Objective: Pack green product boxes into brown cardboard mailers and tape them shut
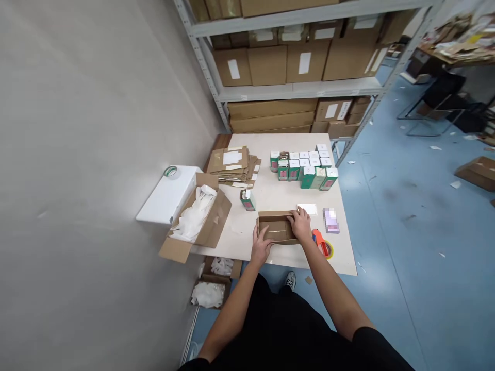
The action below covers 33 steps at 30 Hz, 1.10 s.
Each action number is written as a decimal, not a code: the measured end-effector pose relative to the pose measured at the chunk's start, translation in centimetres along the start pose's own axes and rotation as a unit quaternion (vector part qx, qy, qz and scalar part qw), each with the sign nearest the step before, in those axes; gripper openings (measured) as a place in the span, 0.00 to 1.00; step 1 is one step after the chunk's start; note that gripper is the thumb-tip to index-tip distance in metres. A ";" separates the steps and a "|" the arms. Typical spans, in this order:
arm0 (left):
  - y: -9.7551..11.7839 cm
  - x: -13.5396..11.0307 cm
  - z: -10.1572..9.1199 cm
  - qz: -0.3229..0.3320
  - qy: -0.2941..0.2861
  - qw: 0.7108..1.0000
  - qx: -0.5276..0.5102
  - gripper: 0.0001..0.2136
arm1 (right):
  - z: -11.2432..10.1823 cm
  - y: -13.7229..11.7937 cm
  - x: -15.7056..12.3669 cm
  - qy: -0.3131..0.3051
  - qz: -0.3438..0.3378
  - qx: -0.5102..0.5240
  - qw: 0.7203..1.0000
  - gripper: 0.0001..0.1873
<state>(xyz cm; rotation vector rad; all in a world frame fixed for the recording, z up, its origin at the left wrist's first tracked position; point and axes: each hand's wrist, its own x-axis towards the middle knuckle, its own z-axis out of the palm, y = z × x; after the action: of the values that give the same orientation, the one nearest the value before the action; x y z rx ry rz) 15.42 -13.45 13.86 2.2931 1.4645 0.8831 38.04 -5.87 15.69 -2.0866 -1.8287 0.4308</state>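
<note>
The pale surface carries a small cardboard box at its near edge, a tape dispenser just right of it, flattened cartons far left, and green-and-white boxes far right.

This is looking like a warehouse packing room: metal shelving is carrying labelled brown cartons, and flattened boxes are lying near the table's far left corner.

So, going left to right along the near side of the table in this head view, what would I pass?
Open carton of white bags → lone green box → small cardboard box → orange tape dispenser.
</note>
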 end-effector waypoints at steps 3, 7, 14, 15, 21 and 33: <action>-0.8 -1.5 -1.6 -0.034 0.009 0.999 0.015 0.06 | 1.4 -1.8 -0.2 -0.019 -0.043 0.004 0.999 0.17; -2.7 -4.3 -3.3 -0.132 -0.014 0.991 0.022 0.03 | 3.5 -5.6 -0.2 -0.071 -0.066 -0.016 0.995 0.18; -6.4 -9.3 -5.8 -0.244 -0.022 0.969 0.040 0.03 | 6.3 -14.9 1.7 -0.093 -0.201 0.062 0.973 0.29; -7.1 -10.0 -6.3 -0.252 -0.024 0.967 0.040 0.03 | 6.7 -16.4 2.2 -0.095 -0.222 0.082 0.967 0.28; -10.9 -12.6 -9.2 -0.271 -0.021 0.962 0.041 0.05 | 9.3 -25.3 5.7 -0.125 -0.301 0.105 0.940 0.29; -11.5 -12.9 -12.8 -0.238 -0.013 0.971 0.003 0.02 | 14.9 -41.0 16.2 -0.169 -0.352 -0.127 0.912 0.38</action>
<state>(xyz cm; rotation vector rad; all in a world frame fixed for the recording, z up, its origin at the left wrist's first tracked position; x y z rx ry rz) -4.75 -20.96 13.22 1.8160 1.8885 0.6988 -2.87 15.79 20.05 -1.3722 -2.7937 0.3814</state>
